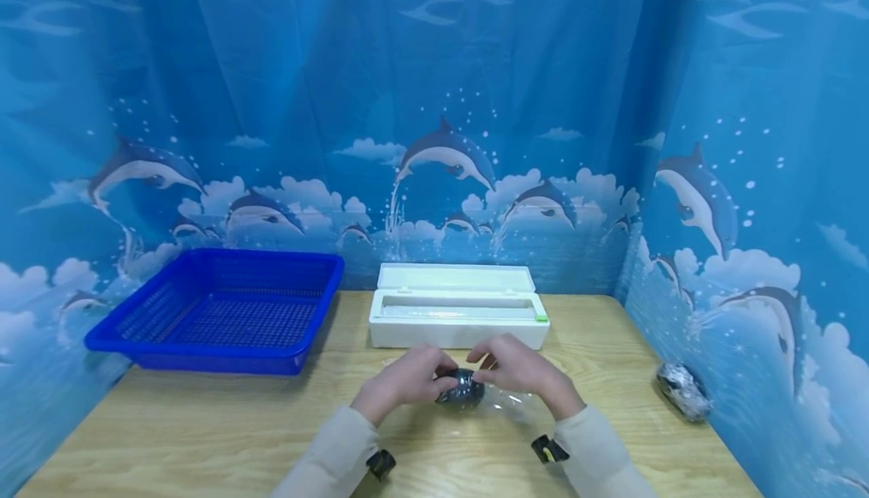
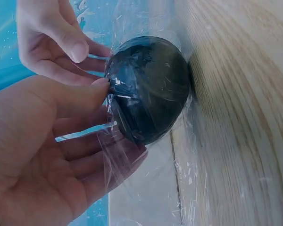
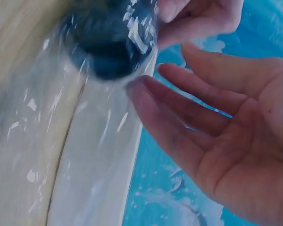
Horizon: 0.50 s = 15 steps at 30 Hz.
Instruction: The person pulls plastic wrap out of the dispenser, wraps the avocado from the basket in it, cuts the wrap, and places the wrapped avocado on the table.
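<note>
A dark, egg-shaped object [image 1: 463, 390] sits on the table in front of the white box, partly covered by clear plastic wrap [image 1: 511, 401]. My left hand [image 1: 409, 379] pinches its left side, the thumb on the wrapped surface and the fingers behind. In the left wrist view the film clings to the object [image 2: 153, 89] in creases and hangs loose around it. My right hand [image 1: 521, 371] is at the other side, its fingers [image 3: 160, 113] relaxed and reaching beside the film. Loose wrap spreads from the object to the right.
Behind the hands stands a white plastic-wrap dispenser box [image 1: 455, 333], lid up, with a green slider [image 1: 541, 318] at its right. A blue basket [image 1: 299, 358] stands at the left. A foil-wrapped bundle [image 1: 684, 391] lies near the right edge of the wooden table [image 1: 237, 438].
</note>
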Each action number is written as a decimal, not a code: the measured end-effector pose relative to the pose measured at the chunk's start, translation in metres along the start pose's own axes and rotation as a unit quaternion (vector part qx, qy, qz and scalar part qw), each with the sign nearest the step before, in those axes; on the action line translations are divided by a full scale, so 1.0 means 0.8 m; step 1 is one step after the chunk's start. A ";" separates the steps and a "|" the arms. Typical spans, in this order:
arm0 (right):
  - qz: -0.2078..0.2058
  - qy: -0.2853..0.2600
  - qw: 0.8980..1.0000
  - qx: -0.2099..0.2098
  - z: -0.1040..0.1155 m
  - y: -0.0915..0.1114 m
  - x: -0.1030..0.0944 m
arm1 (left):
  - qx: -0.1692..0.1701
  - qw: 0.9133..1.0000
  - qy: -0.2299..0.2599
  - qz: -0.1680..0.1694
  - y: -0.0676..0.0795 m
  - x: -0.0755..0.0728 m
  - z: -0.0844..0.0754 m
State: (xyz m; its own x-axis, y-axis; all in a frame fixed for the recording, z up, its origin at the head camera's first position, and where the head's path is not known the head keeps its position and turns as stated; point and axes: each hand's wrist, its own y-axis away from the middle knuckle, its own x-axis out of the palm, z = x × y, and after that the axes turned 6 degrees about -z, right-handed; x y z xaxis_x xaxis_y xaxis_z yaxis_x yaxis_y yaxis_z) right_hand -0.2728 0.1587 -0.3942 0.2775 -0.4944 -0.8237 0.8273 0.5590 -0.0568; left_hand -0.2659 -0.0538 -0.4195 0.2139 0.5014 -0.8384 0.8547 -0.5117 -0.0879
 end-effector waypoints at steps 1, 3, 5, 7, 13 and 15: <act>0.000 0.002 1.000 -0.002 0.003 0.001 0.001 | 0.000 1.000 -0.001 0.002 0.000 0.000 0.000; 0.005 0.007 1.000 -0.003 0.007 0.001 0.004 | 0.006 1.000 -0.004 0.006 0.001 0.000 0.001; 0.008 0.014 1.000 -0.001 0.011 0.002 0.008 | 0.016 1.000 -0.011 0.007 0.001 0.000 0.001; 0.007 0.016 1.000 0.007 0.012 0.002 0.011 | 0.021 1.000 -0.021 0.005 0.001 0.001 0.002; 0.001 0.023 1.000 0.020 0.011 -0.002 0.019 | 0.008 1.000 -0.026 0.000 0.000 0.006 0.006; -0.003 0.029 0.999 0.019 0.010 -0.004 0.021 | 0.005 1.000 -0.029 -0.001 0.000 0.006 0.006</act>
State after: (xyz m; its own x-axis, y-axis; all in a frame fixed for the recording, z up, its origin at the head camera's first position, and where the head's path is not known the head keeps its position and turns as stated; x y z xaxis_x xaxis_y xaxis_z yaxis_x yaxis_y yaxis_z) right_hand -0.2665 0.1433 -0.4031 0.2454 -0.4571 -0.8549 0.8472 0.5298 -0.0401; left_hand -0.2670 -0.0551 -0.4261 0.1846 0.4615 -0.8677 0.8503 -0.5177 -0.0945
